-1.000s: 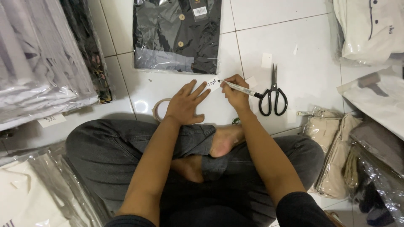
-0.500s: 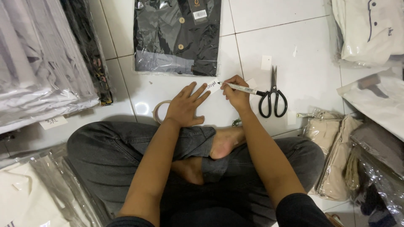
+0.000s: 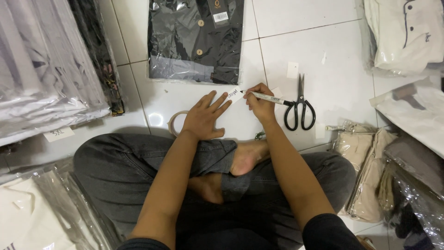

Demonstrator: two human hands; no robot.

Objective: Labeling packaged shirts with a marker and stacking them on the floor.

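My right hand (image 3: 260, 103) grips a white marker pen (image 3: 270, 98) with its tip on a small white paper slip (image 3: 235, 94) lying on the white tiled floor. Dark writing shows on the slip. My left hand (image 3: 203, 118) lies flat with fingers spread, its fingertips pressing the slip's near edge. A roll of tape (image 3: 175, 122) sits just left of that hand, partly hidden by it. I sit cross-legged in dark trousers (image 3: 125, 166), bare feet tucked below the hands.
Black-handled scissors (image 3: 299, 110) lie right of the pen. A bagged black shirt (image 3: 196, 39) lies ahead. Stacks of bagged garments stand at left (image 3: 41, 69), right (image 3: 407, 37) and lower right (image 3: 370, 171). Small white paper tags (image 3: 292, 70) lie on the tiles.
The pen tip has shifted slightly along the slip as my right hand writes. My left hand stays pressed on the slip.
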